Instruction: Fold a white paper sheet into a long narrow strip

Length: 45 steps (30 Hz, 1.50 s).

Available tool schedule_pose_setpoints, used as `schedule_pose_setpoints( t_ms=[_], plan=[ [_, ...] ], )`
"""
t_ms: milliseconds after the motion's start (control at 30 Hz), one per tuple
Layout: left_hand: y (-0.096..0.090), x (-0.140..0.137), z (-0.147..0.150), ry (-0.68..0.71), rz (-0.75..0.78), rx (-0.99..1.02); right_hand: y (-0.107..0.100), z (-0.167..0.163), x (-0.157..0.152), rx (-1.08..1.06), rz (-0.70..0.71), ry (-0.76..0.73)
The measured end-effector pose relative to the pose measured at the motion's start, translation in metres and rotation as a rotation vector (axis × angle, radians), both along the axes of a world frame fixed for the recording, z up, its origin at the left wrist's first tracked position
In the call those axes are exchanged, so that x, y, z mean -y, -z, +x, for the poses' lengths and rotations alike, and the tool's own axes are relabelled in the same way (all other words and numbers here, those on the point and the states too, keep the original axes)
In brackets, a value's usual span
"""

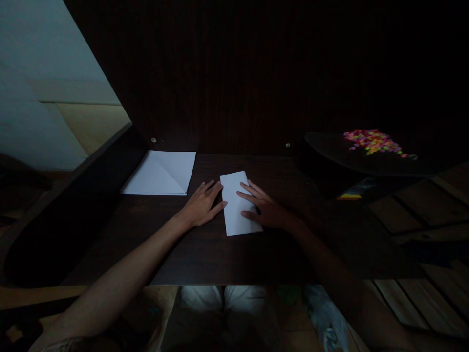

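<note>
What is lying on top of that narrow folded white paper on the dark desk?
On the narrow folded white paper, the right hand lies flat, while the left hand touches its left edge. Whatever lies beneath the paper is covered.

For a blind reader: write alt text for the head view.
Both hands, left hand and right hand, lie flat on a folded paper on a dark desk. A creased sheet lies at the back left.

Home study nook: dark wood desk
</note>
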<state>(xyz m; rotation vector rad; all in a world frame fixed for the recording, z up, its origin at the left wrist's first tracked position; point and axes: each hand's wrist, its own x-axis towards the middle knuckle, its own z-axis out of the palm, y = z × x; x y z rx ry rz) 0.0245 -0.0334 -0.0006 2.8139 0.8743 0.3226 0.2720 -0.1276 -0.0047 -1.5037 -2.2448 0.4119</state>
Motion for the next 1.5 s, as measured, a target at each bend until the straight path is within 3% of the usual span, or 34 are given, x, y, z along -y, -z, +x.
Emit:
schedule_pose_setpoints(
  t_ms=[700, 767, 900, 1000, 1500],
  plan=[
    [-0.004, 0.002, 0.000, 0.019, -0.014, 0.036, 0.003, 0.000, -0.001, 0.076, -0.014, -0.012],
    [-0.008, 0.008, -0.001, 0.089, -0.010, 0.074, 0.004, 0.000, -0.001, 0.082, -0.004, -0.011],
    [-0.014, 0.024, -0.001, 0.407, -0.030, 0.118, 0.006, 0.001, -0.001, 0.096, 0.016, -0.024],
    [-0.017, 0.031, -0.001, 0.547, -0.047, 0.113, 0.005, 0.000, -0.001, 0.096, 0.021, -0.030],
    [-0.015, 0.031, -0.008, 0.686, 0.093, 0.197, 0.007, 0.001, -0.001, 0.099, 0.039, -0.034]
  ],
)
